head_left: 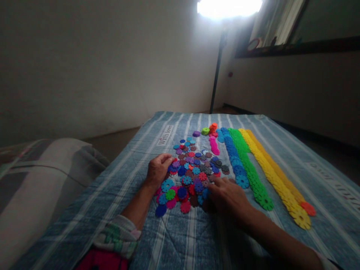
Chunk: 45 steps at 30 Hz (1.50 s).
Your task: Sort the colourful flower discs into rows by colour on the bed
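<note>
A mixed pile of notched plastic discs (194,172) in blue, purple, red, brown, grey and pink lies on a striped blue cloth (174,240). At the pile's left edge is my left hand (159,170), thumb and fingers drawn together beside a few red and purple discs; whatever is between them is hidden. My right hand (229,195) reaches over the pile's near right side with bent fingers close together, their tips low among dark discs. I cannot make out what they hold. A green disc (170,194) shows near the pile's front left.
Overlapping rows of blue discs (233,153), green discs (247,168), yellow discs (270,172) and orange discs (277,168) run along the right. Behind the pile are a pink row (214,145) and small orange (213,127) and lime (205,131) stacks. A lit lamp (229,9) stands beyond.
</note>
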Motion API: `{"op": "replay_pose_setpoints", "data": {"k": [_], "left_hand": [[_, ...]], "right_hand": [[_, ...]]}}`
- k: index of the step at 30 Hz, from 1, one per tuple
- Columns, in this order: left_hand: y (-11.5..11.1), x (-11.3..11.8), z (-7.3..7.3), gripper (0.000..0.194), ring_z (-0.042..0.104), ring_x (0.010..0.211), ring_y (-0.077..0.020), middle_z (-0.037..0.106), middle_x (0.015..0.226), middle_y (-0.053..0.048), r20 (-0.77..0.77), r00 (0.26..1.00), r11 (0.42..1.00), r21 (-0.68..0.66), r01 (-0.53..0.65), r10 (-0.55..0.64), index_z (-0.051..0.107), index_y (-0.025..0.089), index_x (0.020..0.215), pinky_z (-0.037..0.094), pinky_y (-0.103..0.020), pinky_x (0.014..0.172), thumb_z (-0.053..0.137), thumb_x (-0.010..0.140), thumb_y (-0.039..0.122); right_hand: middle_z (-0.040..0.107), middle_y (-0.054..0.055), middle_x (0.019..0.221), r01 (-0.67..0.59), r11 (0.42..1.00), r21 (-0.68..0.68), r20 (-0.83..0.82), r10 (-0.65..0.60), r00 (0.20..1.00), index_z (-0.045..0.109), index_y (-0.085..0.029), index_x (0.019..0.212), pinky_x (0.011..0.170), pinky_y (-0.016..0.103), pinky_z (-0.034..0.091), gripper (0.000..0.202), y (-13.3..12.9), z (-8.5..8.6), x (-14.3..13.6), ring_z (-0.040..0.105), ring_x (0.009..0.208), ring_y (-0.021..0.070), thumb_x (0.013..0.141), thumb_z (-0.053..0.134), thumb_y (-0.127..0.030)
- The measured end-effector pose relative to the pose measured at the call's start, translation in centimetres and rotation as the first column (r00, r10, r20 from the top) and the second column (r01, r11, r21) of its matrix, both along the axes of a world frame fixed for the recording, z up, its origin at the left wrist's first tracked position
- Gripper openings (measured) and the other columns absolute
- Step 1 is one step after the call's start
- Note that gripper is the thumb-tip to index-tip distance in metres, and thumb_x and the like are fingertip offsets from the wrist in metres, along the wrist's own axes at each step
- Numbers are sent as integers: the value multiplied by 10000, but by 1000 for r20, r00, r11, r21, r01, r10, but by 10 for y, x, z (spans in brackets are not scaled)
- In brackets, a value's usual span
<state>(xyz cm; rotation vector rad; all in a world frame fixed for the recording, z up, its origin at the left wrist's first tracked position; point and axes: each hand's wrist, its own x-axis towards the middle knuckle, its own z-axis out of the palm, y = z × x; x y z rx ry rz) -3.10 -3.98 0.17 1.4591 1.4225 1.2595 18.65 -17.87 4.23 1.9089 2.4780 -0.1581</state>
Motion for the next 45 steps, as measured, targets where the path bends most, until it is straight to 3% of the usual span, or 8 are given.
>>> {"op": "replay_pose_setpoints", "data": {"k": [4,10,17,26,30,35,40,45], "left_hand": [[0,0,1,338,680,806,-223,752,822,-54,-6,1000,1000,-10,-9,9,717,174,822,507,-275,675,700,610,437],[-1,0,1,321,682,793,-221,753,811,-46,1,1000,1000,-16,-5,5,716,185,802,514,-272,663,700,609,441],[0,-1,-1,339,684,820,-228,753,825,-66,-13,1000,1000,11,9,-9,709,171,819,515,-289,713,701,615,442],[-1,1,0,335,677,775,-210,749,805,-47,-3,1000,1000,-15,-15,15,714,176,820,505,-272,671,712,607,435],[-3,1,1,370,662,684,-195,749,802,-45,-1,1000,999,-37,-6,6,714,173,847,481,-258,578,710,612,459],[-5,3,2,356,659,674,-193,750,805,-52,9,1000,999,-34,6,-5,708,170,825,486,-262,577,700,619,460],[-5,5,2,331,669,716,-194,748,793,-49,27,1000,1000,-30,-8,8,709,167,827,509,-276,647,704,620,425],[-2,4,-3,347,678,719,-203,751,834,-69,28,1000,1000,-30,-7,8,707,163,854,516,-290,647,698,624,422]], "right_hand": [[607,145,1198,-15,1000,1,21,15,1000,657,-180,1098,731,325,457,283,-2,-2,-6,592,991,264,927,431,-174],[652,116,1051,-53,998,-20,-5,53,999,676,-179,983,691,290,447,244,-4,-3,-9,592,940,235,936,437,-178],[648,104,1074,-92,994,-52,-10,92,996,666,-177,1006,723,280,447,205,-6,-1,-10,579,952,223,923,479,-188],[644,95,1068,-128,991,-29,-54,126,991,664,-193,980,700,295,443,189,-11,-5,-15,575,933,229,913,490,-166],[646,89,1034,-156,988,-19,-70,154,986,662,-192,960,669,291,427,158,-14,-8,-17,569,907,229,900,517,-170],[658,62,959,-196,980,-32,-115,192,975,661,-183,920,634,258,383,173,-14,-5,-14,575,839,182,909,493,-144],[658,47,843,-94,995,-18,-120,91,989,654,-189,850,593,254,336,143,-8,5,2,584,722,151,893,518,-179],[670,52,838,-19,999,-47,-69,16,997,653,-198,841,603,259,333,165,-1,8,10,620,748,174,870,497,-151]]}}
